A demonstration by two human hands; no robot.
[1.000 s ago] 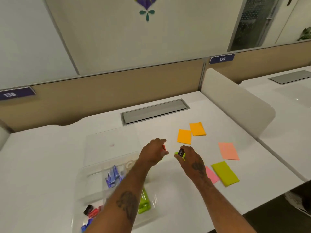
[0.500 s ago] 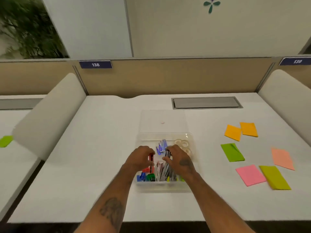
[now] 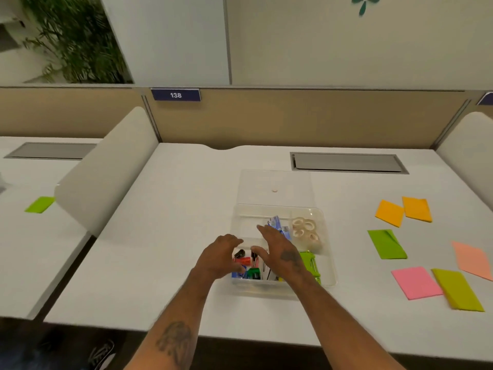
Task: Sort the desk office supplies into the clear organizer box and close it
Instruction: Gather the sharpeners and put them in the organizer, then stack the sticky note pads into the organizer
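The clear organizer box (image 3: 330, 265) sits at mid-desk, its clear lid (image 3: 274, 186) lying flat behind it. Inside are tape rolls (image 3: 305, 231), blue clips (image 3: 279, 225), a green stapler (image 3: 309, 263) and small markers, among them a red one (image 3: 244, 261). My left hand (image 3: 221, 256) hovers over the box's front left compartment, fingers loosely curved and holding nothing. My right hand (image 3: 277, 249) is spread over the middle of the box, fingers straight. On the desk to the right lie two orange sticky notes (image 3: 390, 212), a green one (image 3: 386, 244) and a pink one (image 3: 416, 282).
A peach note (image 3: 472, 260) and a yellow-green note (image 3: 457, 289) lie near the right edge. A grey cable hatch (image 3: 346, 162) sits behind the box. White dividers (image 3: 106, 166) stand on both sides. Another green note (image 3: 40, 204) lies on the neighbouring desk.
Both hands carried small markers from the desk over to the box, and now the fingers have let go above the front compartments. The view swung left.
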